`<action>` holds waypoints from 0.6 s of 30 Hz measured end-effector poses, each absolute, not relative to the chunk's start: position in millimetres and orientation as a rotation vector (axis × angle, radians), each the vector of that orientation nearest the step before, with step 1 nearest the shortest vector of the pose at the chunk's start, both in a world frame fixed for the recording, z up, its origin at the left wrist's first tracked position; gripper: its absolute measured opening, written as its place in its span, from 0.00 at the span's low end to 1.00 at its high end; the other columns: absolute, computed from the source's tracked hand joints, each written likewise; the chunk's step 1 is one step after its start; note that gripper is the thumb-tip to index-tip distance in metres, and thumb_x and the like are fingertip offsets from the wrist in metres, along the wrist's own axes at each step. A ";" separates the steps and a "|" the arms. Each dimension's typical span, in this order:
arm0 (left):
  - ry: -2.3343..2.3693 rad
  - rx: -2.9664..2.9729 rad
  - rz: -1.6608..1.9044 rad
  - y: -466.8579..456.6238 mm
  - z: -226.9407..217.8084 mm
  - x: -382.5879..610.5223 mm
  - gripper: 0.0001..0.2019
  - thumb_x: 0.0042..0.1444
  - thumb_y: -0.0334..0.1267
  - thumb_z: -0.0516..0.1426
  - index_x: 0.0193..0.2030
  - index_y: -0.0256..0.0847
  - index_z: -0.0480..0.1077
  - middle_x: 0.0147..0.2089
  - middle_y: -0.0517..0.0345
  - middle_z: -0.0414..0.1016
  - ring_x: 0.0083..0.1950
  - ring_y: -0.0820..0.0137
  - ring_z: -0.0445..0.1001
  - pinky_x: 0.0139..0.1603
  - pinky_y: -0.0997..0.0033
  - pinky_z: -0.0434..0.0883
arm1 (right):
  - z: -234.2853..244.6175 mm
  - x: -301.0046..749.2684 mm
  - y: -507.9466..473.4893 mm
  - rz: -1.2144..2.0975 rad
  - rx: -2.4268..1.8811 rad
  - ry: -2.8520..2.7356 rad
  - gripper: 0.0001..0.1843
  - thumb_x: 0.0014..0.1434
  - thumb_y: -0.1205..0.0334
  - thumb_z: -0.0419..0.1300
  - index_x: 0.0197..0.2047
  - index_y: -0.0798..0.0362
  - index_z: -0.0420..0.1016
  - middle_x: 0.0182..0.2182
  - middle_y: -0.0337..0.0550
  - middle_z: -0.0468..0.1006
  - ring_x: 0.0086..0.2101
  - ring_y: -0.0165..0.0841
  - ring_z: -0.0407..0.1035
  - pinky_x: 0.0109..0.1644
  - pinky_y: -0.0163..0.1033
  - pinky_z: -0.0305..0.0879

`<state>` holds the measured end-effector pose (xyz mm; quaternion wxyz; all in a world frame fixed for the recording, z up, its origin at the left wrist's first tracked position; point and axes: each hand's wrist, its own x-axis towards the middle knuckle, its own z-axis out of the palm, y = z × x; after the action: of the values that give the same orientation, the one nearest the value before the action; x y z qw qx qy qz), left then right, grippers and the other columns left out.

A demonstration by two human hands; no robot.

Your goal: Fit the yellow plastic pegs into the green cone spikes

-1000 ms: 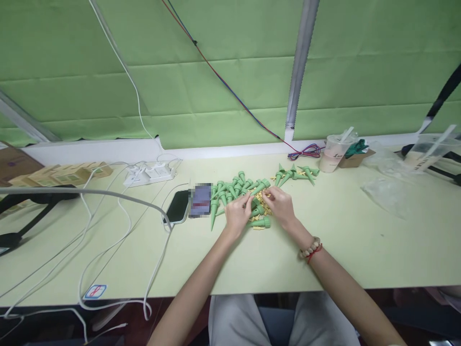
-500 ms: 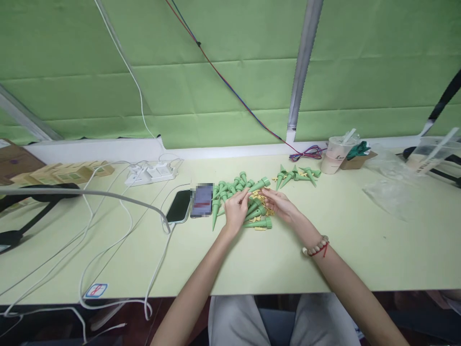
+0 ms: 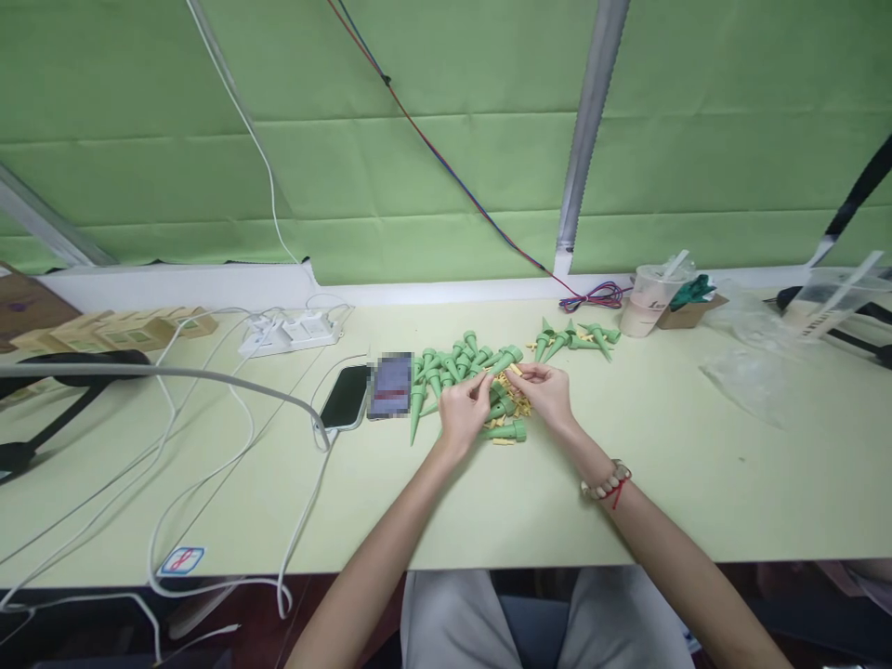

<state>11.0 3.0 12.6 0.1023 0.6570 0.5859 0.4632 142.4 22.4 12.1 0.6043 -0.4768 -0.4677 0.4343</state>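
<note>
Over a pile of green plastic spikes (image 3: pixel 446 360) with ribbed caps, my two hands are close together. My left hand (image 3: pixel 464 409) is closed in a pinch at the thin end of one green spike (image 3: pixel 507 357), whose cap points up and right. Fingers pressed together, my right hand (image 3: pixel 547 390) pinches a small yellow piece (image 3: pixel 515 370) beside that spike. More small yellow pieces (image 3: pixel 521 404) lie heaped beneath and between the hands. Some spikes under my left hand are partly hidden.
Two phones (image 3: pixel 347 398) lie left of the pile, near a white power strip (image 3: pixel 296 333) and loose cables. Several green spikes (image 3: pixel 575 339) form a separate group behind right. A drink cup (image 3: pixel 645 302) and plastic bags (image 3: pixel 745 372) are farther right.
My right hand has closed from looser fingers into a pinch, and a yellow piece now shows at its fingertips. My left hand has shifted slightly right and down.
</note>
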 end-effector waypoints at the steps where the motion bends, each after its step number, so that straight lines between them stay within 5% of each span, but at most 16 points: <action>1: 1.734 1.954 1.358 2.8 13.0 10.6 0.16 0.55 0.44 0.51 0.37 0.39 0.77 0.24 0.56 0.76 0.21 0.77 0.61 0.25 0.76 0.57 | 10.1 142.9 22.0 0.924 -1.105 -1.135 0.15 0.39 0.54 0.66 0.25 0.57 0.72 0.18 0.39 0.72 0.19 0.30 0.66 0.25 0.36 0.67; 8: 1.584 1.842 1.375 1.4 14.3 13.3 0.20 0.53 0.50 0.50 0.30 0.37 0.77 0.15 0.61 0.66 0.18 0.77 0.57 0.22 0.75 0.54 | 4.6 149.1 19.2 0.258 -1.141 -1.550 0.05 0.50 0.64 0.55 0.24 0.52 0.67 0.25 0.39 0.69 0.24 0.29 0.64 0.29 0.36 0.64; 12: 1.231 1.460 1.254 0.3 20.2 16.8 0.23 0.52 0.54 0.50 0.29 0.34 0.73 0.10 0.66 0.55 0.13 0.79 0.54 0.18 0.77 0.53 | 4.2 146.1 17.9 0.320 -1.095 -1.591 0.05 0.54 0.61 0.53 0.28 0.52 0.66 0.28 0.41 0.69 0.30 0.32 0.66 0.29 0.35 0.64; 18: 0.931 1.210 1.089 1.0 23.4 20.0 0.20 0.53 0.54 0.49 0.37 0.37 0.63 0.15 0.67 0.62 0.12 0.77 0.61 0.13 0.79 0.50 | 8.5 140.3 16.8 0.583 -1.034 -1.410 0.10 0.51 0.56 0.57 0.35 0.53 0.69 0.32 0.43 0.73 0.34 0.33 0.69 0.28 0.33 0.66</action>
<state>20.0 1.0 23.4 0.5916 0.5201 0.4003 0.4682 140.3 16.8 8.5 0.6047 -0.4467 -0.6093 0.2519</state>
